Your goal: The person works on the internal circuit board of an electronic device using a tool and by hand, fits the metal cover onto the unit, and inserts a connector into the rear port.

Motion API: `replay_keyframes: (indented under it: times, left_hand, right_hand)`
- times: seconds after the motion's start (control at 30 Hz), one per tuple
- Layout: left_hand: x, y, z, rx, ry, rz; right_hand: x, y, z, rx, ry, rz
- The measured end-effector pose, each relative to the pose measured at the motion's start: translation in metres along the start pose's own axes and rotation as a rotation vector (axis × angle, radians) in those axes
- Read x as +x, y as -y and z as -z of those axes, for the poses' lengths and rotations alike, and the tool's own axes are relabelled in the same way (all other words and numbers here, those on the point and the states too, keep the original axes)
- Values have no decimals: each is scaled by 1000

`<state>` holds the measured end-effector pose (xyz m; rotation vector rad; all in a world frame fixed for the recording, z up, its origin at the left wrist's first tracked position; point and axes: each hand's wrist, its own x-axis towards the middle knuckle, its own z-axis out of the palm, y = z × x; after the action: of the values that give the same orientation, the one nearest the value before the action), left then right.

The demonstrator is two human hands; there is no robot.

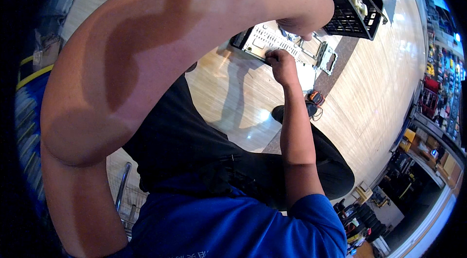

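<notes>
A flat, silver metal unit (260, 39) with rows of slots and a dark outer edge lies on the floor ahead. My right hand (282, 67) is at its near edge, fingers drawn together as in a pinch; whatever is between them is too small to make out. Across the upper part of the view stretches my left arm, very close to the camera. My left hand (311, 7) bends down over the far right part of the unit, and its back hides most of its fingers. A cut-out metal plate (329, 59) sits at the unit's right.
Beyond my left hand stands a black plastic crate (357, 25) holding pale and yellow parts. An orange-and-black object (316, 97) with a thin cable lies near my foot. Crowded shelves (440, 78) line the right side. Blue and yellow items (31, 97) are at the left edge.
</notes>
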<state>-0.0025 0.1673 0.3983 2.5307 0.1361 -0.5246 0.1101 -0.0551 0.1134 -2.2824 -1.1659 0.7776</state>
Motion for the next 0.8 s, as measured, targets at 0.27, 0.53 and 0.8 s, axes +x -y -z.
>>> replay_keyframes:
  times: [0.27, 0.53, 0.8]
  left_hand:
    - [-2, -2, 2, -56, 29, 20]
    - [-4, -4, 7, -39, 53, 45]
    - [4, -5, 2, -32, 50, 34]
  right_hand:
    - [0, 5, 0, -88, -32, 8]
    - [0, 8, 2, -140, -35, 0]
    - [-4, 12, 5, -223, -54, -8]
